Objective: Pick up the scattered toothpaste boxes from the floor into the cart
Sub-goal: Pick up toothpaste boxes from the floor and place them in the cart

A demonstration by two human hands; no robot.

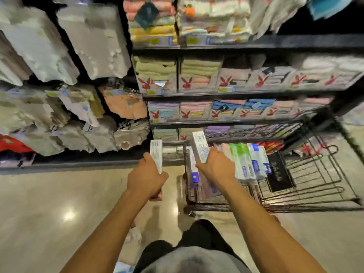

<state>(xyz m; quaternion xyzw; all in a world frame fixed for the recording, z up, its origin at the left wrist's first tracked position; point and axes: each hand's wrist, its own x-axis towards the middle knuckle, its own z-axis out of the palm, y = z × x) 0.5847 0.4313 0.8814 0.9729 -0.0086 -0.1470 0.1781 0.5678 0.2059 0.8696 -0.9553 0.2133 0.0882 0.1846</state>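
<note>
Head view, left hand grip clasps toothpaste box, right hand clasps second box, cart holds boxes

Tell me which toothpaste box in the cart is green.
The green-and-white box beside the right hand; its neighbour farther right is white and blue.

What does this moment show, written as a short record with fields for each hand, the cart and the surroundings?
left hand: the left hand grips a white toothpaste box, upright, left of the cart
right hand: the right hand grips a second white box, tilted, over the cart's left end
cart: the wire cart holds several boxes standing side by side
surroundings: glossy floor; shelves of folded towels behind
</note>
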